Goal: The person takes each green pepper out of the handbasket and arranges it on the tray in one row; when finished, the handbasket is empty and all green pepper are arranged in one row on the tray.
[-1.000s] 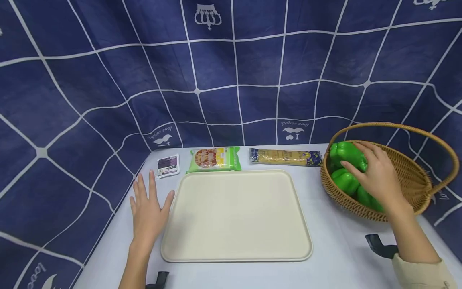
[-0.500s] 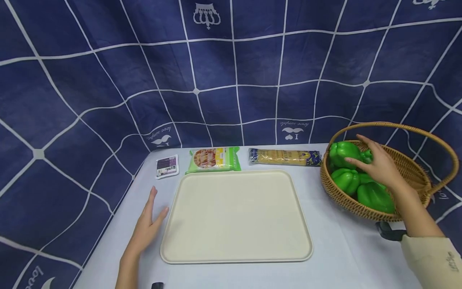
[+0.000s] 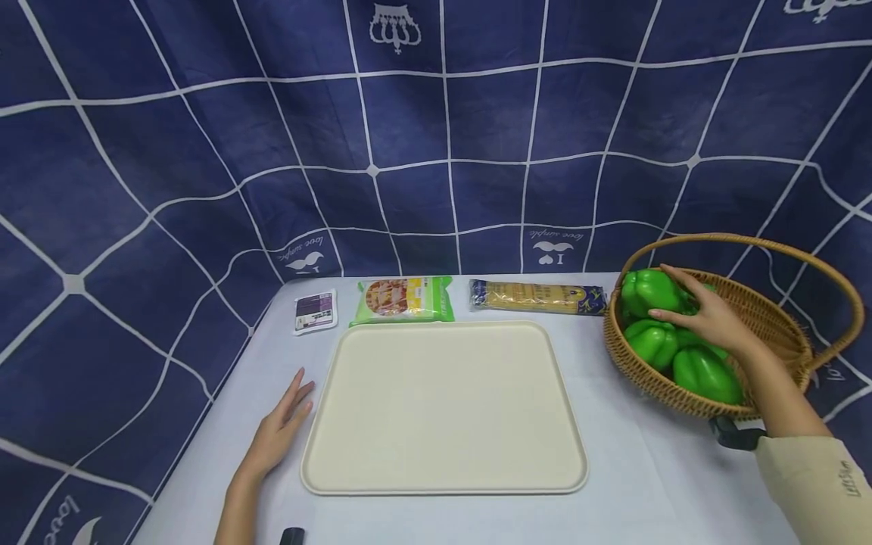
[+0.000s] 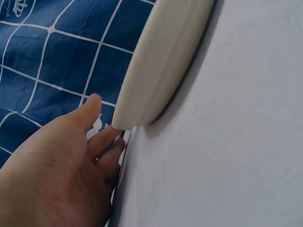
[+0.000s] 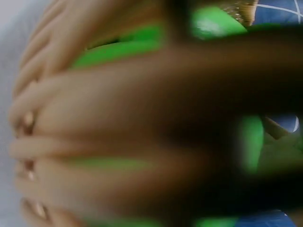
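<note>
Peppers (image 3: 708, 376), green and glossy, lie piled in the left part of a wicker basket (image 3: 777, 341) at the right end of the white worktop (image 3: 627, 462). The right hand (image 3: 715, 318) is in at the basket, thumb and forefinger set apart around the top pepper (image 3: 647, 291) — whether they grip it or merely touch it I cannot tell, since the right wrist view is blurred and shows mostly fingers with patches of green behind them. A cream sleeve (image 3: 814, 484) covers that forearm.

The left hand (image 3: 271, 437) holds nothing; its fingers are loosely extended just beside the left rim of a pale, flat tray (image 3: 446, 412). The left wrist view shows the fingertips close to the tray's edge, though contact cannot be made out.

Beyond the tray, along the far side of the worktop, lie three packages: a small white-and-purple packet (image 3: 316, 312), a green packet (image 3: 405, 299) with a food picture, and a long pasta pack (image 3: 538, 297) with blue ends — this last one nearest the basket. Dark blue cloth (image 3: 484, 136) crossed by white lines hangs behind.
</note>
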The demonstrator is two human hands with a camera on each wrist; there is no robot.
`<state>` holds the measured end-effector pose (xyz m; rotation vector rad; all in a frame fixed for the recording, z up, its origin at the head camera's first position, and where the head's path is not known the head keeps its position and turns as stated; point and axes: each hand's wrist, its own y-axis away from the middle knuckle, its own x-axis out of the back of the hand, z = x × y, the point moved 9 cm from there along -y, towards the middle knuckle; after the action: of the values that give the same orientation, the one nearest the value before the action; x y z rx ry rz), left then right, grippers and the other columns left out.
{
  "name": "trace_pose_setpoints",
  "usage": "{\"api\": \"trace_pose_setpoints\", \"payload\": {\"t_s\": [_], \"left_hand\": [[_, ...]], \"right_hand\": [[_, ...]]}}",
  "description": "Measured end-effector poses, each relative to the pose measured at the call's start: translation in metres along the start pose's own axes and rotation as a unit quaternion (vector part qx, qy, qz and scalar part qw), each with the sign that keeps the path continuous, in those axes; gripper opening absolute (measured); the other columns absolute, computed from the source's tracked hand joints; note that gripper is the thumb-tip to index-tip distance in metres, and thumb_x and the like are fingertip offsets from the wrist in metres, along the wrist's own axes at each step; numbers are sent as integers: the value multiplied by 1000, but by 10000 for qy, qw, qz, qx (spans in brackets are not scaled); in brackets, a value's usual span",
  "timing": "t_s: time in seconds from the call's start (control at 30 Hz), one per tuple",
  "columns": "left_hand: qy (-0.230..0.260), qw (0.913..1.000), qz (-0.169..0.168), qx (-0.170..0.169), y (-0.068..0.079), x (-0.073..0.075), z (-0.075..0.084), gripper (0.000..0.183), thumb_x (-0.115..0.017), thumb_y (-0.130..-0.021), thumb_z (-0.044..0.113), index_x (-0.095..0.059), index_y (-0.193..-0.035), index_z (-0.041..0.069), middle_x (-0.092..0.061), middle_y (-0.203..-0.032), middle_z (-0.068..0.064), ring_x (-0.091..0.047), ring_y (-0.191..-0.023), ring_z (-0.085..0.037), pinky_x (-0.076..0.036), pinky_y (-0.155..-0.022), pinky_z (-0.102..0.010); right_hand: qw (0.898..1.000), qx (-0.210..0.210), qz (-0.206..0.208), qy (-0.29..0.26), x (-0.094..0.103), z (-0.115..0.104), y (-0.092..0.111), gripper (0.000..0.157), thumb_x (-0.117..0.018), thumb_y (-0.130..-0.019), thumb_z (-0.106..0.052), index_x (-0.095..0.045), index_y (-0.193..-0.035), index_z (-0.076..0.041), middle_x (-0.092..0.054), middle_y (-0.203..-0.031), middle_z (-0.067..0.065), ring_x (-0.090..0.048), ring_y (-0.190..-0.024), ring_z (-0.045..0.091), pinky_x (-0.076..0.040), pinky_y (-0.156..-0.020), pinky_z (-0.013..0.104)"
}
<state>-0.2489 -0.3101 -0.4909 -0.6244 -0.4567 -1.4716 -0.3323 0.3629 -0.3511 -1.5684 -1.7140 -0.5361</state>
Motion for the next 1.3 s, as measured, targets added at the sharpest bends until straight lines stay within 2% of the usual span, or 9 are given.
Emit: {"api": "trace_pose_setpoints", "payload": {"t_s": [0.13,0.23,0.43,0.57,0.8,0.9,0.97,1.1,1.3], "left_hand": [[-55,9998,-192,59,1,-6,-1,55,-47,-96,38,-24,-145,35,-47,-136,-7,-29,-133,-34,-19,-104,-63],[-209,9995,-217,-41,2,-7,2,51,-47,-96,38,-31,-144,32,-49,-135,-4,-30,-133,-32,-15,-108,-58],[-464,9988,-155,42,4,-9,3,48,-45,-95,40,-43,-139,20,-41,-140,-11,-29,-133,-32,-10,-111,-52],[-599,9980,-174,84,4,-10,3,48,-46,-95,41,-45,-137,18,-38,-141,-16,-28,-133,-35,-11,-110,-53],[-614,9978,-51,-241,6,-10,10,44,-50,-96,31,-48,-135,13,-42,-138,-17,-35,-129,-34,-20,-108,-52],[-585,9973,16,-452,6,-10,15,42,-51,-96,26,-47,-135,11,-44,-138,-11,-40,-127,-30,-29,-106,-40],[-542,9968,52,-590,6,-9,18,42,-52,-96,23,-47,-135,9,-45,-137,-7,-43,-125,-25,-32,-103,-24],[-400,9969,46,-679,5,-9,20,42,-52,-96,21,-46,-135,7,-44,-138,-6,-43,-124,-24,-27,-94,-3],[-173,9973,-20,-710,7,-9,20,42,-52,-96,20,-46,-135,7,-44,-138,-6,-42,-125,-25,-26,-93,-1]], "right_hand": [[9995,234,83,-199,-2,1,-2,86,-69,-84,-18,-13,-149,-29,-19,-146,28,-31,-118,53,-30,-87,66],[9991,362,104,-213,-2,-1,-2,88,-71,-82,-13,-15,-149,-26,-22,-144,29,-32,-117,53,-30,-87,65],[9988,434,136,-164,-2,-3,-3,88,-73,-81,-13,-17,-149,-24,-24,-143,29,-33,-117,53,-31,-88,65],[9987,419,251,-175,-1,-3,-2,87,-73,-81,-15,-19,-148,-23,-26,-143,28,-33,-118,53,-30,-88,67],[9963,515,671,-136,7,-9,2,85,-77,-76,-12,-28,-146,-15,-32,-135,27,-34,-113,46,-33,-81,63],[9948,498,888,-61,11,-14,5,85,-78,-75,-13,-31,-145,-16,-33,-132,27,-31,-111,43,-32,-77,62],[9940,440,1005,-8,14,-16,8,85,-79,-74,-14,-31,-145,-17,-33,-131,27,-29,-110,43,-32,-75,61],[9925,335,1173,30,17,-24,16,86,-79,-74,-17,-32,-145,-21,-32,-129,26,-27,-110,43,-31,-72,61],[9889,377,1433,42,18,-43,33,86,-81,-71,-13,-36,-143,-23,-31,-132,23,-26,-110,40,-33,-70,58]]}}
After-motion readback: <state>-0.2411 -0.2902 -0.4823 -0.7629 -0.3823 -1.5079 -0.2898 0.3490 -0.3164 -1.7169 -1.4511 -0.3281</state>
